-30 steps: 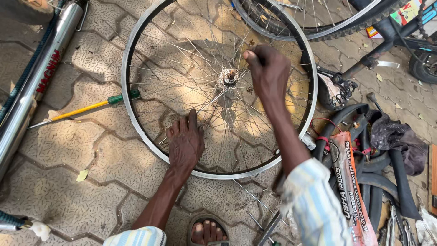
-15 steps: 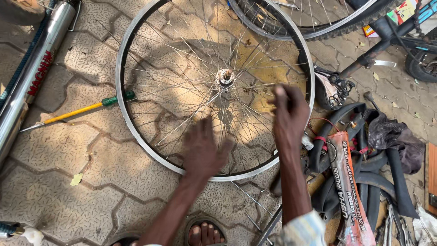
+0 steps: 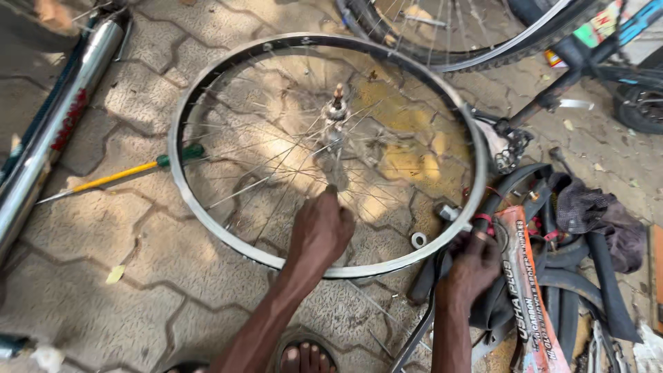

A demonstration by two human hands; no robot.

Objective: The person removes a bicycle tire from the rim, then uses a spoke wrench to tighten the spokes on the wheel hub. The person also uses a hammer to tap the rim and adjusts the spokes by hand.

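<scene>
The silver spoked bicycle wheel rim point(image 3: 207, 228) is best steadied flat under the left hand point(image 3: 319, 235), its grip pressing spokes, while the right hand point(image 3: 473, 266), clenched on black rubber tubes point(image 3: 552, 262), stays clear.

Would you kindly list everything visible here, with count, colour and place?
wheel: one, silver, flat on the paving, centre
screwdriver: one, yellow shaft and green handle, left of the wheel, tip under the rim
pump: one, chrome, far left
tyred wheel: one, black, top
tubes: several, black, right
packet: one, orange and white, lower right
washer: one, silver, inside the rim
foot: one, bottom
left hand: on the spokes
right hand: at the rim, right
</scene>
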